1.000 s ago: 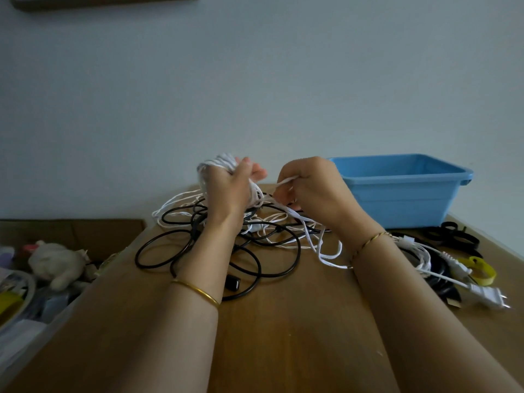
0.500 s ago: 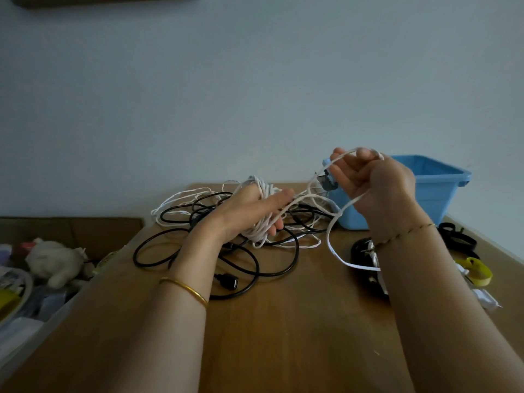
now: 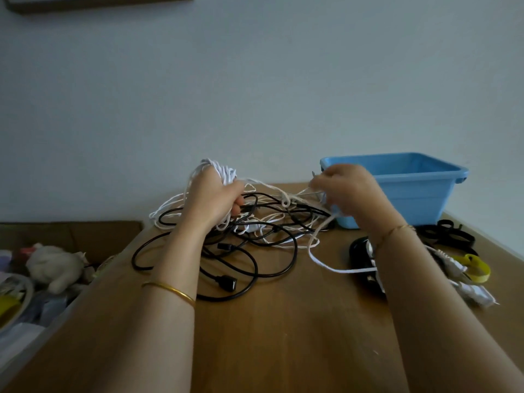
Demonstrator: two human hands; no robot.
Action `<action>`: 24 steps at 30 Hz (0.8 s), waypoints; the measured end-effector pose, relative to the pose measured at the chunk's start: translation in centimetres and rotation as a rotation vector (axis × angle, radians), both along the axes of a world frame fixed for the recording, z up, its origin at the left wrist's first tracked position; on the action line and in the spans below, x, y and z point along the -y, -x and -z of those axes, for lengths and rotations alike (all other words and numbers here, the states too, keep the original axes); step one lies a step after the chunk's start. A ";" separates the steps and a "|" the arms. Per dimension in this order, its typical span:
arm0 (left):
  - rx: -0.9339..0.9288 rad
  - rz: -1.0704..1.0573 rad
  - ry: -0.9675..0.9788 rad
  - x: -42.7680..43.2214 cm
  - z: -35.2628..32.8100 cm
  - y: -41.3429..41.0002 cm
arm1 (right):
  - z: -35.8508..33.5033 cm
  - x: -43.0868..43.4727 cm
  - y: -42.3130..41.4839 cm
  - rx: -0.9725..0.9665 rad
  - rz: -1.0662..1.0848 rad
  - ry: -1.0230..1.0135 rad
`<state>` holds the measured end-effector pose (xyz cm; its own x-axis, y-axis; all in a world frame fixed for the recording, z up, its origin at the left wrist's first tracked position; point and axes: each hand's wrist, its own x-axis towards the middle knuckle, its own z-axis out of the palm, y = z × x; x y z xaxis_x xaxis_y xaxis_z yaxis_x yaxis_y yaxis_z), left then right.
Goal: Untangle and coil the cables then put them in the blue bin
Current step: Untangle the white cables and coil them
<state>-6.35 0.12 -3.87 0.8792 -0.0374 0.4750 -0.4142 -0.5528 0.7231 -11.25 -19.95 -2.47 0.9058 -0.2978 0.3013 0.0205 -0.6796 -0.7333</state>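
My left hand (image 3: 209,199) grips the coiled white cable (image 3: 224,173) mid-frame; my right hand (image 3: 351,194) pinches its loose strand.

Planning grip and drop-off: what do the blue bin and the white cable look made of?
The blue bin looks like moulded plastic: smooth, evenly coloured, lipped rim. The white cable seems plastic- or rubber-jacketed, matte; it bends in soft loops.

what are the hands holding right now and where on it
Both hold the white cable: the left hand grips its wound bundle, the right hand pinches a loose strand running from it.
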 end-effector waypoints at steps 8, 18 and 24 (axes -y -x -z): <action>0.045 0.114 -0.124 1.1 -1.4 1.1 | 0.4 -2.7 -0.1 -0.138 -0.402 0.165; -0.005 0.197 -0.134 1.7 -1.7 1.7 | -1.1 -3.1 1.2 -0.078 -0.647 -0.658; -0.297 0.463 0.026 1.6 -2.1 3.1 | -1.1 -2.0 0.9 -0.218 -0.821 -1.138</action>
